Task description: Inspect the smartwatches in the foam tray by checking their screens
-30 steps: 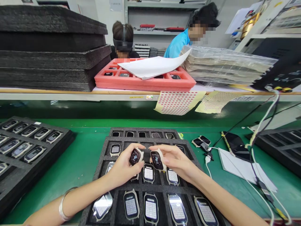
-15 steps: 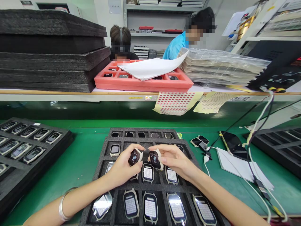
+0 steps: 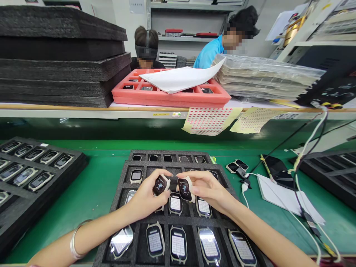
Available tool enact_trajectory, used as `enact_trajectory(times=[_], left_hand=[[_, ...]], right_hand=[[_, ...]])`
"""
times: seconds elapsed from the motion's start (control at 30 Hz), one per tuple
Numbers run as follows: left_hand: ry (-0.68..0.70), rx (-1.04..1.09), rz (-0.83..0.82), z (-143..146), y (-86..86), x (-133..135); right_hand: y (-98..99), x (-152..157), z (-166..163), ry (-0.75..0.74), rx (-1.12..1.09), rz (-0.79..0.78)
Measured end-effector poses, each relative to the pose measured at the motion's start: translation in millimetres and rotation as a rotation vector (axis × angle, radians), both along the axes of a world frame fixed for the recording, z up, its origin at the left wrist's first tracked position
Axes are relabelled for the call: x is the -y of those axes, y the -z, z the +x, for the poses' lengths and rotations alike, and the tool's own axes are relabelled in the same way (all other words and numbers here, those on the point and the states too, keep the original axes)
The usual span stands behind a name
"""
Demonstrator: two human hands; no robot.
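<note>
My left hand [image 3: 148, 193] is closed around a smartwatch case [image 3: 160, 185] without a strap, its dark screen lit with a small blue figure. Close beside it, my right hand [image 3: 207, 187] grips a second smartwatch case [image 3: 184, 189], held between thumb and fingers and showing a similar screen. Both watches are raised over a black foam tray [image 3: 164, 218], slightly apart and tilted. In the tray's compartments lie several more watch cases, such as a watch with a lit white grid [image 3: 178, 244]. My hands hide part of the middle compartments.
Another foam tray of watches [image 3: 80, 159] lies at left, and a further tray [image 3: 330, 174] at right. Cables [image 3: 283, 211], a phone [image 3: 279, 171] and white paper [image 3: 289, 198] lie right of my hands. A shelf ahead bears a red foam tray [image 3: 169, 99]; two people sit beyond.
Both hands keep the same hold on the two watches, almost unmoved. The person behind the shelf at left has raised their head slightly.
</note>
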State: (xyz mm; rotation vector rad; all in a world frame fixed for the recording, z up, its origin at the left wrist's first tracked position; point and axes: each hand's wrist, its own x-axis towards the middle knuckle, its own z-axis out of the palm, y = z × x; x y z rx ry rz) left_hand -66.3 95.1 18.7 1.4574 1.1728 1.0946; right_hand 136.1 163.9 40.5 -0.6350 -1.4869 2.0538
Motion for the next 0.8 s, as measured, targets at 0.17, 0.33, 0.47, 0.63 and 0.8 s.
enact_trajectory(times=[0.17,0.33,0.47,0.63,0.8], left_hand=[[0.000,0.008,-0.004,-0.2,1.8,0.4],[-0.004,0.033,-0.008,-0.2,2.4,0.5],[0.002,0.028,-0.016,-0.5,2.4,0.7],[-0.021,0.040,-0.006,-0.2,3.6,-0.3],[-0.024,0.071,-0.040,-0.4,5.8,-0.6]], right_hand=[[1.1,0.2,0.3,-0.002,-0.013,-0.014],[0.7,-0.4,0.4,-0.028,-0.021,-0.015],[-0.3,-1.1,0.3,-0.016,-0.013,-0.009],[-0.1,-1.2,1.1,-0.048,-0.012,-0.008],[1.2,-1.6,1.4,-0.062,-0.017,-0.058]])
